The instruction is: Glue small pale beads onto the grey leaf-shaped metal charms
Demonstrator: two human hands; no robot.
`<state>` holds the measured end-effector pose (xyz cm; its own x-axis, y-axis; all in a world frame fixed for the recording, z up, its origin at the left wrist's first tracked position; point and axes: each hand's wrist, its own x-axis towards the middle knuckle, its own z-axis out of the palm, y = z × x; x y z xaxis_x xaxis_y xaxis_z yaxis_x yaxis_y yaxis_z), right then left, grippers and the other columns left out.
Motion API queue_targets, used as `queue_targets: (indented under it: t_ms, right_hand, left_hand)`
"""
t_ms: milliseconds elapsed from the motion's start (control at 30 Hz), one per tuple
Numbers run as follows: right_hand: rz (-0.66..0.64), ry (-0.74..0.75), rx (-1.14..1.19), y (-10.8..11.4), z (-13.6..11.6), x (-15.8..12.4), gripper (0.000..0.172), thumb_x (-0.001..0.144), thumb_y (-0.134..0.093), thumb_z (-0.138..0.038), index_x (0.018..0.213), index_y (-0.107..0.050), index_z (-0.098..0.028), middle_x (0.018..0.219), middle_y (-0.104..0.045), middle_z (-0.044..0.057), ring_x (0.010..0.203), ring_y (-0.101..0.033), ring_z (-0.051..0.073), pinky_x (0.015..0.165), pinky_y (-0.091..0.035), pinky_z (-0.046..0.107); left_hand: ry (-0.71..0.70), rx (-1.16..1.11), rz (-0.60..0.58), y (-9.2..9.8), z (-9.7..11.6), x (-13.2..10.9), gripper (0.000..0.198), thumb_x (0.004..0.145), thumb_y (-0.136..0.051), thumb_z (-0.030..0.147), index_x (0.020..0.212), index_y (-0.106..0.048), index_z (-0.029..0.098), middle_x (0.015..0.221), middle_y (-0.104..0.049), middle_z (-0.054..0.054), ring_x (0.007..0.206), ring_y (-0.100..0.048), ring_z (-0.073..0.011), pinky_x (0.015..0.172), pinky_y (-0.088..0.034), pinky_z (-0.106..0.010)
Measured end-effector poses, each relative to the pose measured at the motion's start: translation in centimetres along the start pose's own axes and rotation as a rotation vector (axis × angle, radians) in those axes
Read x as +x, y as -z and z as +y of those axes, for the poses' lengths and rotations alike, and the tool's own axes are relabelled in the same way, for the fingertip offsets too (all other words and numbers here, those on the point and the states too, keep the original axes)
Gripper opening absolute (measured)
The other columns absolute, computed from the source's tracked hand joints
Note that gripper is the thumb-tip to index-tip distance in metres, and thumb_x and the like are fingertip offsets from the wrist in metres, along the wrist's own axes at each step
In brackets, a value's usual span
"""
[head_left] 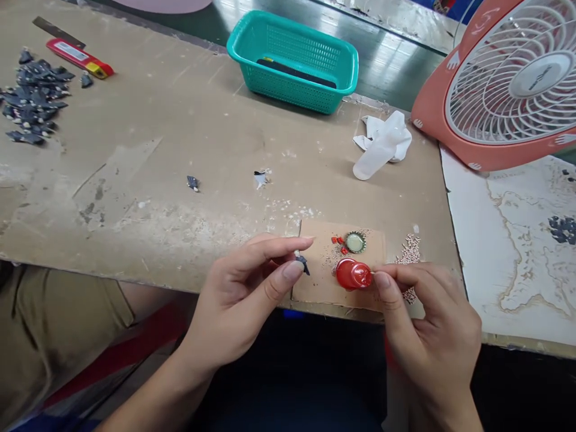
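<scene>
My left hand pinches a small dark grey figure with a pale tip between thumb and forefinger. My right hand has its thumb and forefinger pressed together at the right edge of a glossy red cap-like piece. A thin pale thing shows at those fingertips, too small to name. Beneath lies a cardboard piece, and on it a crimped metal bottle cap and several tiny red bits. Tiny pinkish beads are strewn just beyond my right fingers.
At the far left a heap of dark grey figures lies near a red-yellow cutter knife. A green basket, translucent bottle and orange fan stand behind. Another figure lies mid-table. A person's knee is at lower left.
</scene>
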<state>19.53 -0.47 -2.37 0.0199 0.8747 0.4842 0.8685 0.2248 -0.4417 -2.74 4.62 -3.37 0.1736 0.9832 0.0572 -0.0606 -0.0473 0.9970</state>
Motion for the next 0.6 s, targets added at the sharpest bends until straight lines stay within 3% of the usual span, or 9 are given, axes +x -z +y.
queue_targets:
  t_ms: [200, 467, 600]
  right_hand:
    - [-0.032, 0.048, -0.067, 0.5, 0.3, 0.3, 0.003, 0.098, -0.066, -0.021, 0.096, -0.068, -0.022, 0.088, -0.07, 0.001, 0.085, -0.062, 0.017, 0.083, -0.044, 0.036]
    - [-0.108, 0.169, -0.158, 1.3, 1.0, 0.9, 0.003, 0.098, -0.066, -0.022, 0.099, -0.069, -0.021, 0.088, -0.07, 0.005, 0.084, -0.061, 0.02, 0.083, -0.043, 0.039]
    - [-0.122, 0.213, -0.183, 1.5, 1.0, 1.2, 0.002, 0.098, -0.067, -0.021, 0.098, -0.068, -0.021, 0.088, -0.07, 0.005, 0.082, -0.06, 0.02, 0.082, -0.043, 0.039]
  left_hand:
    - [-0.039, 0.001, -0.031, 0.0, 0.0, 0.1, 0.027, 0.095, -0.073, 0.022, 0.114, -0.081, 0.04, 0.088, -0.073, 0.002, 0.079, -0.063, -0.0089, 0.07, -0.052, -0.014]
    - [-0.029, -0.048, -0.056, -0.1, -0.2, -0.1, 0.028, 0.096, -0.072, 0.021, 0.117, -0.081, 0.039, 0.091, -0.069, 0.0, 0.074, -0.062, -0.0101, 0.059, -0.051, -0.017]
    - [-0.054, -0.038, -0.058, -0.2, -0.3, -0.1, 0.029, 0.096, -0.071, 0.02, 0.117, -0.08, 0.038, 0.092, -0.071, 0.0, 0.079, -0.064, -0.0112, 0.065, -0.051, -0.02]
